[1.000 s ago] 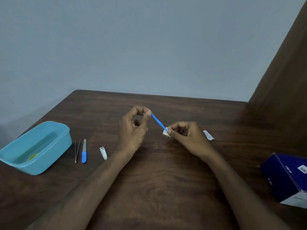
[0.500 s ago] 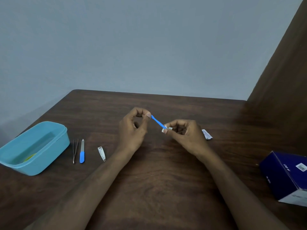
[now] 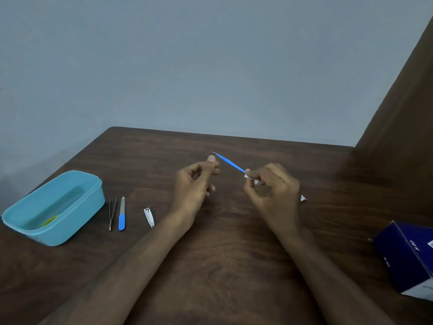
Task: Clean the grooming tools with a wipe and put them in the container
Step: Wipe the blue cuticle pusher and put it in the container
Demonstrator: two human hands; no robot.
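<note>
Holding a thin blue stick point(image 3: 230, 163) above the middle of the dark wooden table point(image 3: 234, 266), the right hand point(image 3: 275, 193) pinches its near end through a small white wipe point(image 3: 251, 179), thumb and forefinger curled tight around both. The stick is slim and bright blue, slanting up and to the left, and ends in a fine, pale hooked tip just past the left thumb. The left hand point(image 3: 195, 184) sits beside that far end with its fingers loosely curled and the thumb raised; whether it touches the stick cannot be told.

At the left of the table stands a light blue container point(image 3: 70, 228), open at the top, with something yellow-green lying inside it. Just to its right lie three more tools in a row, apart from each other: thin metal tweezers point(image 3: 112, 213), a nail file point(image 3: 121, 214) with a blue handle and a pale blade, and a small silver nail clipper point(image 3: 149, 217). A scrap of white wrapper point(image 3: 303, 198) peeks out behind the right hand. A dark blue box point(image 3: 407, 259) sits at the right edge.
</note>
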